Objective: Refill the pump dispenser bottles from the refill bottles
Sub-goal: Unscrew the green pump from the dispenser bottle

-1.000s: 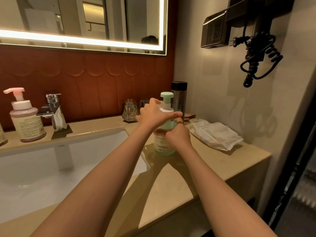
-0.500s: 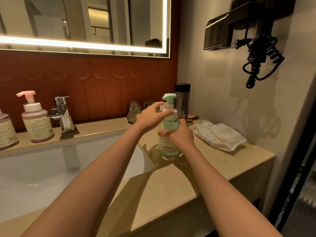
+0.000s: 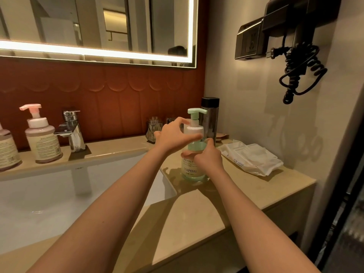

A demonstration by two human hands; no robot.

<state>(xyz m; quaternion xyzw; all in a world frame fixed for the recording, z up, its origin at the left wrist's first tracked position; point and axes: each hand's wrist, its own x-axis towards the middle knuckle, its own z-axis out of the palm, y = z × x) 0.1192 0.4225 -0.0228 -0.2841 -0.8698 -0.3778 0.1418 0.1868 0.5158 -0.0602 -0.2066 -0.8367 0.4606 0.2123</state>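
A green pump dispenser bottle (image 3: 190,170) labelled YAPING stands upright on the beige counter (image 3: 197,209), right of the sink. My right hand (image 3: 206,156) is wrapped around its body. My left hand (image 3: 175,134) has thumb and fingers around the white collar (image 3: 195,129) under the green pump head (image 3: 196,112). At the left, behind the sink, stands a pink pump dispenser bottle (image 3: 42,136), with another bottle (image 3: 6,148) cut off by the frame edge.
A white sink basin (image 3: 59,194) with a chrome tap (image 3: 71,129) fills the left. Behind the green bottle are a dark tall flask (image 3: 210,119) and a small glass jar (image 3: 153,129). A wipes pack (image 3: 252,156) lies at the right. A hair dryer cord (image 3: 299,71) hangs on the wall.
My left hand has shifted on the pump collar, turning around it, while my right hand keeps holding the bottle in place. The view has shifted a little, showing more of the left counter.
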